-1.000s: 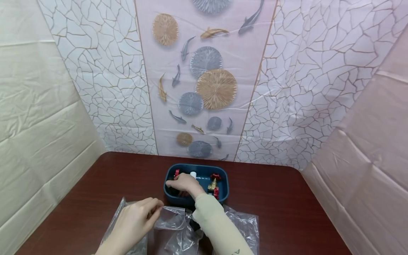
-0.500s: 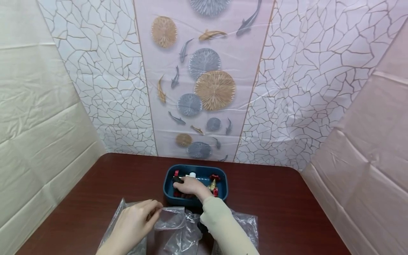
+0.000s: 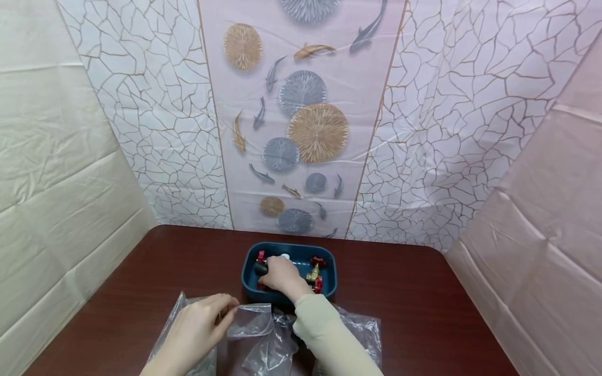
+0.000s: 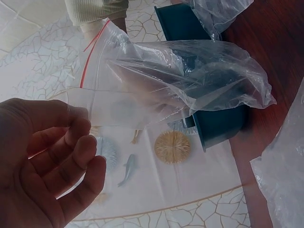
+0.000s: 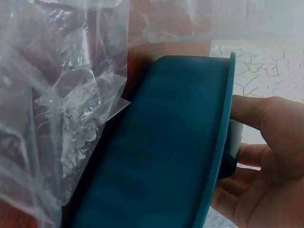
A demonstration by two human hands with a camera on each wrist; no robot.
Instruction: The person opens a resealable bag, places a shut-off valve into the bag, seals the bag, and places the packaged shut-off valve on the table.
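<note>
In the head view, my left hand (image 3: pixel 199 322) pinches the edge of a clear zip bag (image 3: pixel 251 319) between thumb and forefinger. A red seal line runs along the bag (image 4: pixel 185 78) in the left wrist view. My right hand (image 3: pixel 281 274) reaches over the near rim of a dark blue tray (image 3: pixel 332 284). Its curled thumb and fingers hold a black cylindrical piece (image 3: pixel 260 268), partly hidden by the hand. From the right wrist, a pale cylinder with a dark end (image 5: pixel 232 147) shows between thumb and fingers, behind the tray's wall; its exact kind is unclear.
Brass valves with red handwheels (image 3: pixel 315 273) lie in the tray's right part. A red-handled piece (image 3: pixel 261 255) sits at its left end, and a white piece (image 3: pixel 285 256) at the back. More clear bags (image 3: pixel 359 331) lie on the brown table (image 3: pixel 423 303) in front.
My right hand has shifted right from the tray's left end, and the black cylindrical piece now shows at its fingers. The left hand stays almost still with the bag.
</note>
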